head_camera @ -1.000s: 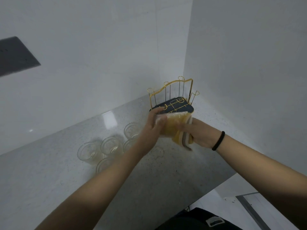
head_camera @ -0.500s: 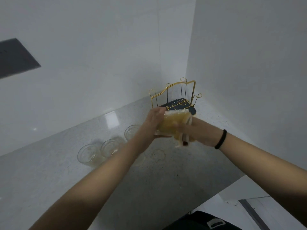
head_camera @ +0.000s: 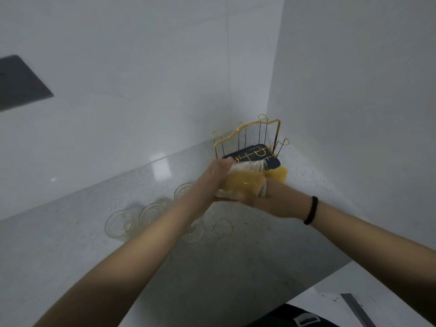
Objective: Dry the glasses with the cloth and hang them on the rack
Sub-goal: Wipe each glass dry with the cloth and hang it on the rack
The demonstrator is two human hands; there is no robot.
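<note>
your left hand point(head_camera: 215, 182) grips the clear drinking glass point(head_camera: 245, 172) | your right hand point(head_camera: 271, 199) holds the yellow cloth point(head_camera: 238, 186) stuffed inside it | gold wire rack point(head_camera: 247, 140) just behind

Bare forearms, black band point(head_camera: 311, 210) on right wrist, possibly dark trousers point(head_camera: 292, 317)

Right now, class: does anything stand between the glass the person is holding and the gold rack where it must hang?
Nothing visible does. The glass, held in the left hand with the yellow cloth stuffed in by the right hand, is just in front of the rack; the rack's pegs look bare.
</note>
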